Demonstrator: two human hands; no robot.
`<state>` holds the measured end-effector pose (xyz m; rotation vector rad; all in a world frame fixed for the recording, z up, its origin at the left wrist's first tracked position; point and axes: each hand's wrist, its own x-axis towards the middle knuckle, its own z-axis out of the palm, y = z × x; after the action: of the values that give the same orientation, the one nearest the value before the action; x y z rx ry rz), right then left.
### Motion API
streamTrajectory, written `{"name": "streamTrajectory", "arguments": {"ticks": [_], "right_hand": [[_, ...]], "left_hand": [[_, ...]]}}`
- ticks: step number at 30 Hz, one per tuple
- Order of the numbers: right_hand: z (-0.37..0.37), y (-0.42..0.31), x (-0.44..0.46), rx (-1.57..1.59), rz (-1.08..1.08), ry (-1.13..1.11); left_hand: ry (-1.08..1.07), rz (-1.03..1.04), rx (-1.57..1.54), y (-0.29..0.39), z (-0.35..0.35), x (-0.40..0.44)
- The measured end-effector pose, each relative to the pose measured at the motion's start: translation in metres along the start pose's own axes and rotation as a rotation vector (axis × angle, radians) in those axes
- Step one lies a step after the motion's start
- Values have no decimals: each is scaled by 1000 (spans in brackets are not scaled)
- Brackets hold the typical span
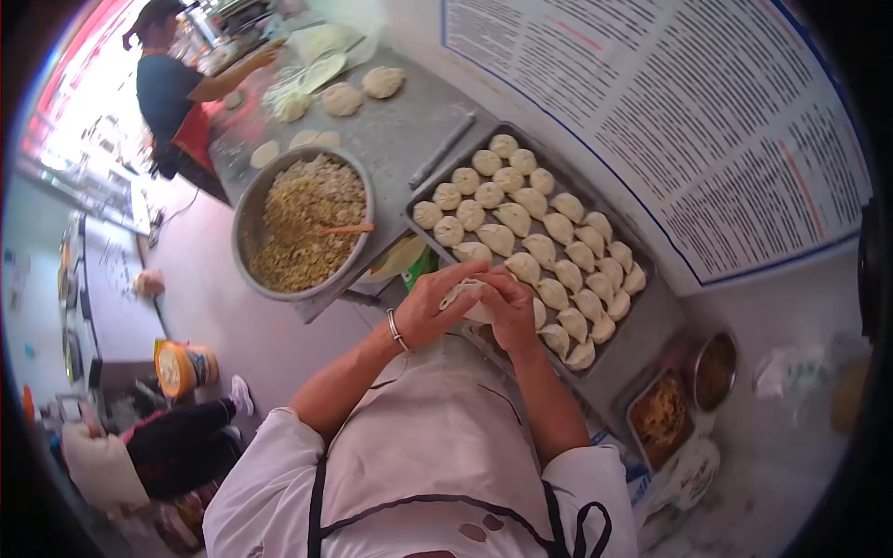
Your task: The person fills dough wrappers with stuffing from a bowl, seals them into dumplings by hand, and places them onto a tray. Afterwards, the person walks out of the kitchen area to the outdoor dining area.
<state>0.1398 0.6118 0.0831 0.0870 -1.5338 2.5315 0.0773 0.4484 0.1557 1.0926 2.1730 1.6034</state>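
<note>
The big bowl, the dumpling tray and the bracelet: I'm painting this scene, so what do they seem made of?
Bowl: probably metal, judging by its smooth, dull grey wall, though plastic isn't ruled out. Tray: likely metal too, with dark grey raised edges. Bracelet: apparently polished silvery metal, from its bright glints; which metal can't be told.

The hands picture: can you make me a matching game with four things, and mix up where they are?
Things
1. Dough
2. Bracelet
3. Orange handle
4. Tray

Places
A. Under the rows of dumplings
B. Between the left hand and the right hand
C. Lying on the filling in the bowl
D. Around the left wrist

Right pairs: 1-B, 2-D, 3-C, 4-A
</note>
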Motion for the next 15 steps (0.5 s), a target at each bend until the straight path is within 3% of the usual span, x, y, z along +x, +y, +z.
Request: {"name": "streamTrajectory", "arguments": {"ticks": [3, 6, 9, 10, 12, 14, 15], "right_hand": [[15, -2, 9, -189, 42, -43], [40, -12, 21, -262, 213, -171], [74, -22, 33, -362, -48, -334], [86, -30, 34, -541, -113, -364], [108, -17, 36, -419, -67, -434], [137, 11, 29, -327, -69, -382], [148, 12, 30, -323, 65, -382]], "left_hand": [[113, -50, 100, -3, -8, -18], [296, -148, -12, -12, -17, -40], [414, -287, -620, -18, -36, -64], [447, -281, -767, -15, -45, -71], [489, -248, -1064, -9, -64, -80], [491, -245, -1084, -11, -80, -92], [491, -246, -1097, -14, -87, -98]]}}
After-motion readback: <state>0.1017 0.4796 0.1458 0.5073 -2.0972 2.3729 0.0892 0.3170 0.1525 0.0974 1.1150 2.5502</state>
